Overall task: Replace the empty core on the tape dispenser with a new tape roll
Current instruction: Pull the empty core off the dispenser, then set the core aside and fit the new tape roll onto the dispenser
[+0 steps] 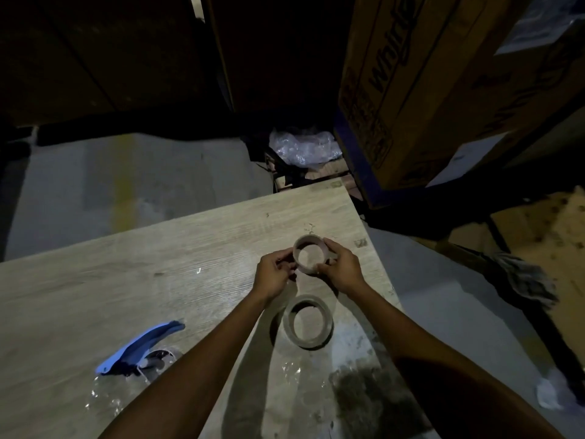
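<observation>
Both hands hold a thin-walled brown cardboard ring, the empty core (309,254), just above the far right part of the wooden table (133,274). My left hand (274,274) pinches its left side and my right hand (340,266) grips its right side. A thicker tape roll (307,321) lies flat on the table just below the hands, between my forearms. The blue-handled tape dispenser (139,350) lies on its side at the lower left, well apart from both hands, its hub partly hidden behind my left forearm.
Scraps of clear film (104,397) lie near the dispenser. A large cardboard box (421,90) stands close behind the table's right corner, with crumpled plastic wrap (304,147) beside it. Grey floor (126,182) lies beyond the far edge; a mop head (525,280) lies at right.
</observation>
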Demonstrator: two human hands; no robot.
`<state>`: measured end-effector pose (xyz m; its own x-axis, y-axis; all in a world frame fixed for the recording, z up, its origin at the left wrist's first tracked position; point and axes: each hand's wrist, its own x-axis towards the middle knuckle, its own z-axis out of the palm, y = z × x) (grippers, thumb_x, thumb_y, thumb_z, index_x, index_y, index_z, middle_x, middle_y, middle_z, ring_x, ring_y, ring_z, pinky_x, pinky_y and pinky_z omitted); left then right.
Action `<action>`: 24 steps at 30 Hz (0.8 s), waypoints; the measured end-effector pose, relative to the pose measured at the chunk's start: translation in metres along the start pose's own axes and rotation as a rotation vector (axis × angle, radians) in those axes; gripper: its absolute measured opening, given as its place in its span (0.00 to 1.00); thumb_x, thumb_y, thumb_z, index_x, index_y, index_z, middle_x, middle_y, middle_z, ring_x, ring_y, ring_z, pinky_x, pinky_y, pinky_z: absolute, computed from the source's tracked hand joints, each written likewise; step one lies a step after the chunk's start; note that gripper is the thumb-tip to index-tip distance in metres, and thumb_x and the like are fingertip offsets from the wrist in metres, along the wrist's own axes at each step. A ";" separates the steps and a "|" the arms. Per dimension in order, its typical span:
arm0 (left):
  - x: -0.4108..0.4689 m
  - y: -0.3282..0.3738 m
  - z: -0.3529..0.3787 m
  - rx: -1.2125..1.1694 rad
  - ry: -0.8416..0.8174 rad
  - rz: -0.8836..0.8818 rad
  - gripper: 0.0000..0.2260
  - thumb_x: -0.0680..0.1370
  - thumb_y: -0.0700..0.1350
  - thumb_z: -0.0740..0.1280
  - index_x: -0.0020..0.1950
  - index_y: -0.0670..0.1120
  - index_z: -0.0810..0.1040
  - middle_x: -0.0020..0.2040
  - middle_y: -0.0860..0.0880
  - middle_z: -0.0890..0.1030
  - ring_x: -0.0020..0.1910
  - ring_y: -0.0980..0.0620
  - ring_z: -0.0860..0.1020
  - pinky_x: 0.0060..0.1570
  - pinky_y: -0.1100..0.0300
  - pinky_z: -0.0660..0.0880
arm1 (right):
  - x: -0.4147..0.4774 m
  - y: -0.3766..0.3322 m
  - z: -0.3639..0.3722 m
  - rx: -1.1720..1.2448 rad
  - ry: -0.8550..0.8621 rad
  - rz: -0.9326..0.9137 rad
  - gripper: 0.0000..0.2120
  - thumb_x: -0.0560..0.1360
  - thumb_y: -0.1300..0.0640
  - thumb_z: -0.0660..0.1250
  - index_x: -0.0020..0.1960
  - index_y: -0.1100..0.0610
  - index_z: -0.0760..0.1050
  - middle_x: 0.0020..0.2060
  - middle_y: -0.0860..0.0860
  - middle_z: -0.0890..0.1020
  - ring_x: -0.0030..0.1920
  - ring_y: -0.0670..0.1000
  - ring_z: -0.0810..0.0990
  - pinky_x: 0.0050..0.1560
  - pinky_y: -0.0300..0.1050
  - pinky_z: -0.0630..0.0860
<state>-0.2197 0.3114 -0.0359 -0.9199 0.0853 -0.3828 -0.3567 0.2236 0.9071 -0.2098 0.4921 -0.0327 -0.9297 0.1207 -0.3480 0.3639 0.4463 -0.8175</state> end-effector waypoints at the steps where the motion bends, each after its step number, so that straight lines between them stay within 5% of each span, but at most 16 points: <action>1: 0.001 -0.002 0.000 0.007 0.001 0.001 0.22 0.76 0.28 0.65 0.58 0.53 0.83 0.46 0.53 0.87 0.42 0.50 0.84 0.39 0.58 0.82 | 0.002 0.002 -0.001 0.015 -0.003 0.003 0.32 0.70 0.64 0.76 0.72 0.59 0.71 0.66 0.56 0.77 0.65 0.56 0.76 0.59 0.42 0.74; 5: 0.007 -0.006 0.000 0.058 -0.031 0.010 0.21 0.76 0.28 0.63 0.64 0.45 0.81 0.54 0.47 0.85 0.54 0.47 0.83 0.52 0.52 0.81 | 0.001 0.008 0.000 0.035 0.003 -0.031 0.31 0.70 0.63 0.76 0.71 0.57 0.72 0.66 0.54 0.78 0.64 0.53 0.76 0.61 0.43 0.74; 10: 0.008 0.000 -0.005 0.115 -0.093 0.010 0.20 0.77 0.30 0.66 0.66 0.46 0.80 0.58 0.46 0.84 0.56 0.49 0.82 0.50 0.57 0.81 | 0.002 0.011 0.001 0.095 -0.005 0.029 0.34 0.69 0.62 0.77 0.73 0.57 0.70 0.66 0.54 0.78 0.65 0.53 0.76 0.54 0.28 0.73; 14: 0.002 0.004 -0.007 0.198 -0.088 -0.056 0.21 0.79 0.34 0.65 0.72 0.43 0.73 0.65 0.43 0.80 0.63 0.46 0.78 0.64 0.47 0.76 | -0.005 0.014 0.002 -0.007 0.049 0.135 0.40 0.69 0.48 0.78 0.76 0.55 0.65 0.61 0.54 0.81 0.61 0.54 0.79 0.54 0.43 0.74; 17: -0.010 0.003 -0.009 0.287 -0.030 -0.094 0.21 0.78 0.36 0.67 0.71 0.42 0.73 0.61 0.41 0.81 0.60 0.44 0.80 0.62 0.48 0.76 | -0.022 0.024 0.005 0.017 0.071 0.167 0.38 0.70 0.40 0.74 0.74 0.55 0.67 0.56 0.53 0.83 0.56 0.53 0.81 0.50 0.43 0.73; 24: -0.053 -0.013 -0.012 0.365 0.019 -0.083 0.07 0.78 0.40 0.66 0.52 0.43 0.84 0.50 0.46 0.86 0.48 0.51 0.81 0.48 0.61 0.73 | -0.072 0.043 0.016 0.042 0.145 0.211 0.27 0.74 0.41 0.69 0.68 0.53 0.73 0.50 0.49 0.82 0.52 0.51 0.80 0.53 0.45 0.74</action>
<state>-0.1681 0.2924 -0.0251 -0.8944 0.0347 -0.4460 -0.3518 0.5611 0.7493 -0.1261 0.4890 -0.0503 -0.8302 0.3348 -0.4456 0.5498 0.3607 -0.7534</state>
